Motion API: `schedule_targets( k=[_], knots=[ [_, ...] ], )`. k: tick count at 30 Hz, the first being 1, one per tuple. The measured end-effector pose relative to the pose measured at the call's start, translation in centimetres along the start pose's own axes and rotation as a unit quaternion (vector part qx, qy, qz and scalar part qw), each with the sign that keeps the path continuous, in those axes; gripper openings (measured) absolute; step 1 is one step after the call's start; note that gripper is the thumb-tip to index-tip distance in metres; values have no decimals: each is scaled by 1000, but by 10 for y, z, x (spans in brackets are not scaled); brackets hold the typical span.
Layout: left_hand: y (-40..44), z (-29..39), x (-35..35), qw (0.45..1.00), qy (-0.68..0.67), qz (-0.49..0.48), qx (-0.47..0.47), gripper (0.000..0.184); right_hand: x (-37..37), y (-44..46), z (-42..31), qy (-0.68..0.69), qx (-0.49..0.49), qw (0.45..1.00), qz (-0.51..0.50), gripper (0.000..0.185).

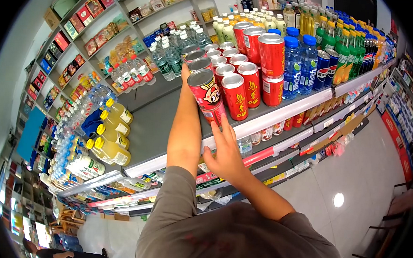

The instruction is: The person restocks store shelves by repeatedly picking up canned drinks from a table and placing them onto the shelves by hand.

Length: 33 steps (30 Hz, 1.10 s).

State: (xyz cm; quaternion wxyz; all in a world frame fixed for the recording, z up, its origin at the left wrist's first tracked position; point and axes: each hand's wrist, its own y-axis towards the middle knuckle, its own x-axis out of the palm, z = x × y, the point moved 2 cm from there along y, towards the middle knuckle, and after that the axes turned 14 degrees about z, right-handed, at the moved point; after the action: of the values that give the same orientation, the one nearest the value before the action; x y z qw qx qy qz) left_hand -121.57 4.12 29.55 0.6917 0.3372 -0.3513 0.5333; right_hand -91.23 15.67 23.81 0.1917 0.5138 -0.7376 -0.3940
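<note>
Fingers of right hand spread, touching low on red cylindrical metal-can stack, likely steadying it; left hand along stack's left side, grip hidden, perhaps bracing.

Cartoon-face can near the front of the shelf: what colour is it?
The cartoon-face can is mostly red, best seen in the head view.

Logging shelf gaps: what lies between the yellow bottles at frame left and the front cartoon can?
Bare dark shelf, then the person's left forearm, nearest the can, in the head view.
</note>
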Motion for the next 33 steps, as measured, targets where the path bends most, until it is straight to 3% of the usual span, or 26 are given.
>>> schedule_targets(
  k=[9, 16, 20, 22, 25, 28, 30, 32, 33],
  knots=[
    [2, -2, -5, 1000, 2, 11, 15, 58, 2, -3, 0, -15, -23, 1000, 11, 67],
    [22, 10, -39, 980, 90, 155, 90, 62, -2, 1, 6, -28, -31, 999, 16, 65],
    [17, 21, -69, 938, 146, 275, 154, 65, -12, 3, 15, 13, -9, 1000, 15, 55],
    [1, 17, -73, 934, 137, 288, 163, 67, -20, 4, 22, 45, -21, 998, 44, 40],
    [-86, -2, -5, 946, 114, 277, 126, 70, -35, 4, 33, 77, -54, 993, 78, 31],
    [-113, -21, -11, 950, 118, 254, 138, 67, -37, 13, 29, 93, -1, 992, 86, 34],
    [-121, -33, -14, 957, 113, 224, 147, 59, -31, 15, 31, 91, 17, 995, 42, 47],
    [-126, -43, -15, 943, 126, 256, 169, 59, -27, 17, 23, 107, 87, 990, -1, 54],
    [-143, -47, 7, 936, 143, 274, 170, 61, -23, 16, 30, 109, 75, 991, -14, 61]
  ],
)
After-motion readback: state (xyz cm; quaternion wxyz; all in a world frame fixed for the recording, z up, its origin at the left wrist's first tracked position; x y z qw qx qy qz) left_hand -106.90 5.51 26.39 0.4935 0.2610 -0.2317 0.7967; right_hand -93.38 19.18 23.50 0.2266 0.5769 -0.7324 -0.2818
